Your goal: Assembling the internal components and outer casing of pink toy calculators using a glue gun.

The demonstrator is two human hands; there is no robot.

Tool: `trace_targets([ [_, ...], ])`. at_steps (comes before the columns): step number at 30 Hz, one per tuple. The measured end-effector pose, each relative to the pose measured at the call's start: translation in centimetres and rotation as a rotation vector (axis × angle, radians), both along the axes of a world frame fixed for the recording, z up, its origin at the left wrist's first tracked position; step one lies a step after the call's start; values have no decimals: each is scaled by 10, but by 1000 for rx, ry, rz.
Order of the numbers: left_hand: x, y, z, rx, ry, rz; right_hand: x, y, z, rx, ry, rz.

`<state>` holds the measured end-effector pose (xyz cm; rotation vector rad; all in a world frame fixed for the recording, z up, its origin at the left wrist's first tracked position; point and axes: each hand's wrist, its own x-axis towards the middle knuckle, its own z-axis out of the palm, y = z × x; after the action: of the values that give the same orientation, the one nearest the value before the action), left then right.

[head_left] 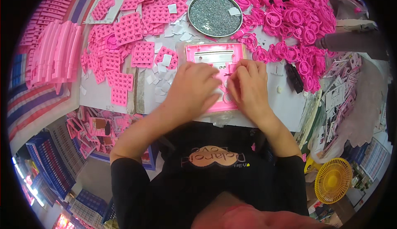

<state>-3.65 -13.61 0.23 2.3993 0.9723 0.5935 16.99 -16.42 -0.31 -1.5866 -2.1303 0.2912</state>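
A pink plastic casing (237, 49) lies in front of me on the table, with a silvery strip and screw posts inside it. My left hand (191, 87) covers its left side, the fingers bent over the edge and closed on it. Over its right half, my right hand (251, 87) has its thumb and fingertips pinched together near a small dark piece (227, 74). What the pinch holds, if anything, is hidden. Just beyond the casing stands a round tray (189, 15) full of small metal screws (213, 16).
Pink button pads (128, 27) and white paper squares (161, 68) are strewn at left. Pink ring-shaped parts (285, 18) pile up at right, beside a black piece (293, 78). Pink shells (56, 53) stack at far left; a yellow fan (333, 181) stands low at right.
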Motion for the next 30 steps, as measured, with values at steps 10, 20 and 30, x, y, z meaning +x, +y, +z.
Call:
trace_targets([
  [10,39,152,-34,262,246,136,20,4,12,17,178,89],
  [20,60,173,-42,405,273,90,77,154,97,121,1076,195],
  [30,20,28,9,-93,-237,-15,27,57,66,-159,1631,463],
])
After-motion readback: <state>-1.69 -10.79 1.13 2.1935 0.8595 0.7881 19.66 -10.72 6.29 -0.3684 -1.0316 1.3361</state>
